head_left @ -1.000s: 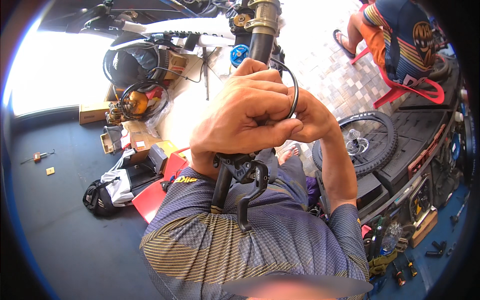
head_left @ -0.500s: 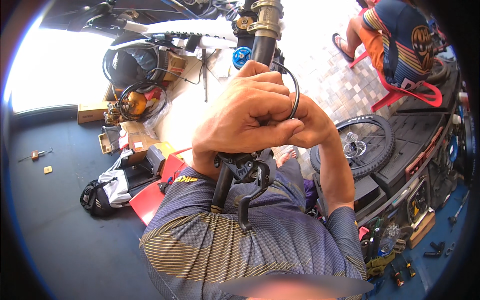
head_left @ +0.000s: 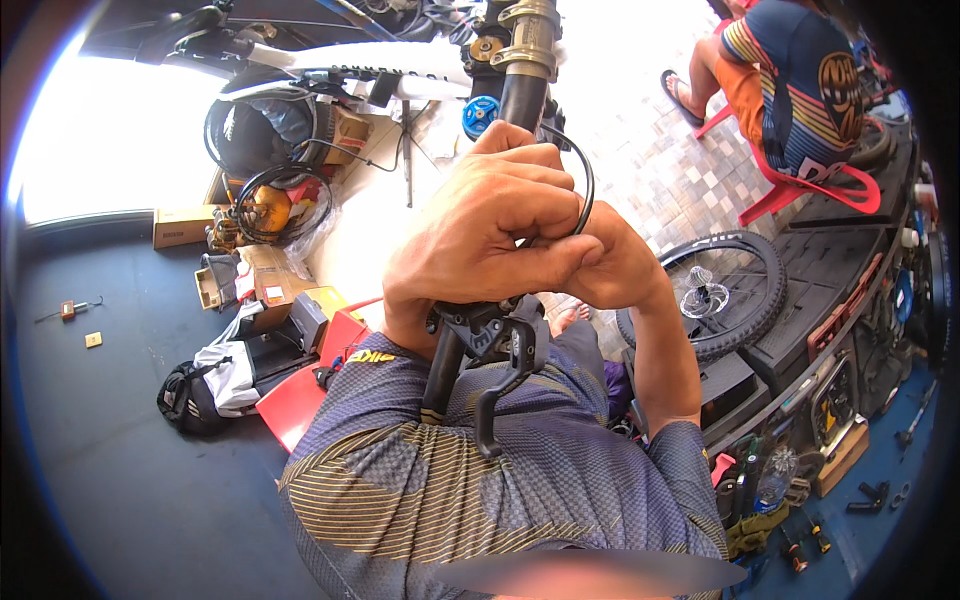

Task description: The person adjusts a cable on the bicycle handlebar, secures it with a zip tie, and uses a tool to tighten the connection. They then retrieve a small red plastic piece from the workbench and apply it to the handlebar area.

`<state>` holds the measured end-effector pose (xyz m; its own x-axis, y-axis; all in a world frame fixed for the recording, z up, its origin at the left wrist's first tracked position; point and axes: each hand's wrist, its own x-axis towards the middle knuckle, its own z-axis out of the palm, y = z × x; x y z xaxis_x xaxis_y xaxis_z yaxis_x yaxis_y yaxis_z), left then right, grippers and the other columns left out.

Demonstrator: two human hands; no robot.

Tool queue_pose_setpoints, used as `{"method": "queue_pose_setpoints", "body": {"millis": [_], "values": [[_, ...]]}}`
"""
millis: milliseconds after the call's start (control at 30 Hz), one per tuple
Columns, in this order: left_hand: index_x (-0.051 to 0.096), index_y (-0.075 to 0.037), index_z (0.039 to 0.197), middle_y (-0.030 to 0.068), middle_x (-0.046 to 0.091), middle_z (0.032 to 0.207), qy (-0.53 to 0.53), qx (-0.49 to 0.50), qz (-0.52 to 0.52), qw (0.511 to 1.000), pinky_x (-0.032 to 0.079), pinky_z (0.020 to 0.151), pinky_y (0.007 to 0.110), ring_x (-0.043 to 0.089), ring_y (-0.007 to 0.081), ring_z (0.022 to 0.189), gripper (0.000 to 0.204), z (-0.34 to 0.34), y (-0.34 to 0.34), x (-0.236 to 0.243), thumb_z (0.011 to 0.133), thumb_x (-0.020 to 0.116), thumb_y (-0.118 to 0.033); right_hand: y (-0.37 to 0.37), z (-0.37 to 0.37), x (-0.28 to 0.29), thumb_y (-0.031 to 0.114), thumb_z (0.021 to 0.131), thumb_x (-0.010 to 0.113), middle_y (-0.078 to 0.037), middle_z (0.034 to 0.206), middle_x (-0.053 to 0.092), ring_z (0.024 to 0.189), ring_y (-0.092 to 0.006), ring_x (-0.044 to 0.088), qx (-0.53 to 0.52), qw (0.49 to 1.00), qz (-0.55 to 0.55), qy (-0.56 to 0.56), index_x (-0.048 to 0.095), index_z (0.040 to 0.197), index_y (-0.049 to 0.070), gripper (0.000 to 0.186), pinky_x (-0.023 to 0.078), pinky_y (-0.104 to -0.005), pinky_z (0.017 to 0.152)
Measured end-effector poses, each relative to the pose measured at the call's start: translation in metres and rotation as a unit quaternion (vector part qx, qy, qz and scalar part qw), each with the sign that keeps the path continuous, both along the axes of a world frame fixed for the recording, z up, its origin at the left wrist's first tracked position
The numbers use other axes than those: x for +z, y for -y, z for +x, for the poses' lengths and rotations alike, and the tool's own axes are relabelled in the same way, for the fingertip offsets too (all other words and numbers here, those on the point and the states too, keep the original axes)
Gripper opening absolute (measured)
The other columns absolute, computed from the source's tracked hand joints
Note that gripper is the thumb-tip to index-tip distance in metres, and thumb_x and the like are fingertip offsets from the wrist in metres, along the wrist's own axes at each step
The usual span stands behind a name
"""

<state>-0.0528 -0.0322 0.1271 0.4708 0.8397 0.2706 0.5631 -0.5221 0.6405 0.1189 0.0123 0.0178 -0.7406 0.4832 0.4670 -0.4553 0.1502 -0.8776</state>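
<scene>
Both hands meet over a black bicycle handlebar point(head_left: 441, 385), just above its brake lever point(head_left: 500, 395). A thin black brake hose point(head_left: 589, 178) arcs down from beside the bar and runs in between my hands. My left hand point(head_left: 490, 220) is in front, its fingers curled and its thumb pressed toward the hose. Behind it, my right hand point(head_left: 620, 255) is closed too; the left hides most of its fingers and whatever they grip. The lever hangs below my hands, blade pointing down. Above them the bar reaches a bronze-coloured clamp point(head_left: 527, 40) and a blue round cap point(head_left: 480, 116).
A white bicycle frame point(head_left: 410, 62) stretches across the far side. To the right lie a wheel with a disc rotor point(head_left: 703, 293) and a black workbench point(head_left: 830, 260). Another person point(head_left: 800, 90) sits on a red chair point(head_left: 850, 195). Cardboard boxes point(head_left: 270, 280) and a bag point(head_left: 195, 395) are at left.
The view has shifted very slightly. Both hands keep nearly the same closed pose by the hose, and the handlebar and lever stay in place.
</scene>
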Motion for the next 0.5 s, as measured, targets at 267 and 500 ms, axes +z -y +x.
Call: {"method": "queue_pose_setpoints", "body": {"millis": [267,500], "values": [[0.057,-0.01,0.064,-0.0025,0.05,0.063,-0.027,-0.005,0.002,1.0,0.037,0.085,0.035,0.055,0.0172,0.073,0.032,-0.002,0.0,0.003,0.085,0.077,-0.025,0.051,0.031,0.035,0.017,0.092,0.078,-0.009,0.077,0.071,0.064,-0.0172,0.066,-0.091,0.977,-0.062,0.182,0.072,0.098,0.004,0.015,0.05,-0.032,0.058],[0.058,-0.01,0.064,-0.0024,0.051,0.062,-0.03,0.0,-0.013,0.999,0.037,0.085,0.035,0.055,0.0174,0.073,0.033,0.0,0.002,0.006,0.086,0.077,-0.025,0.09,0.04,0.047,0.006,0.098,0.066,-0.017,0.084,0.07,0.067,-0.0296,0.069,-0.179,0.964,-0.032,0.195,0.064,0.114,0.002,0.017,0.051,-0.0371,0.06]]}}
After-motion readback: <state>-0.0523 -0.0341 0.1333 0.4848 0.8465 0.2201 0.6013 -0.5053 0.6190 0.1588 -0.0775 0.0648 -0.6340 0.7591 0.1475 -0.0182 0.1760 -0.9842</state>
